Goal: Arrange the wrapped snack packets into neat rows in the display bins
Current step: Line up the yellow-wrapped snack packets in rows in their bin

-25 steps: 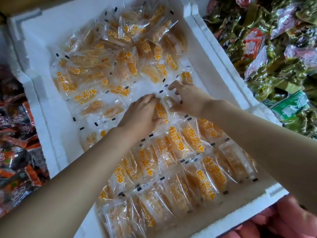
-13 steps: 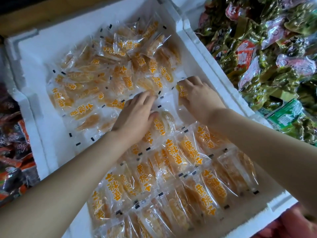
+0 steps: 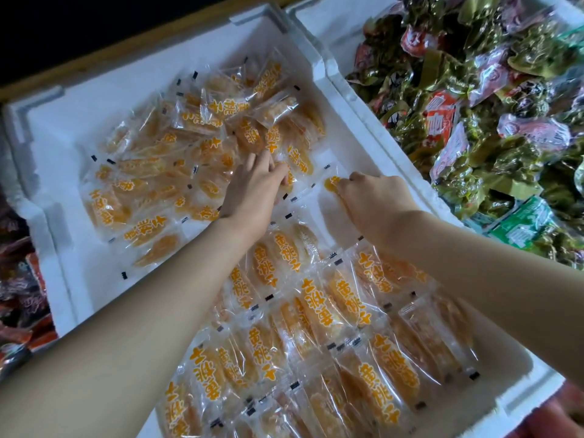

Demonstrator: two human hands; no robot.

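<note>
In the bin [image 3: 347, 99], pinching a packet [image 3: 330, 183] with right hand [image 3: 376, 197] — left hand [image 3: 252, 188] in the eleven-o'clock pile [image 3: 189, 159], grip unclear. Next: lay flush against rows [image 3: 331, 298].

Dim, soft light — wrapper glare, warped edges.

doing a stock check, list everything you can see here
foam bin: one, white, centre
second bin: one, white, right
rowed packets: many, orange, near half of foam bin
loose packets: many, orange, heaped in far half
lone packet: one, orange, by foam bin's right wall
green packets: many, green with some red, in second bin
dark packets: several, red-black, far left
left hand: on edge of loose packets, grip unclear
right hand: pinches lone packet
</note>
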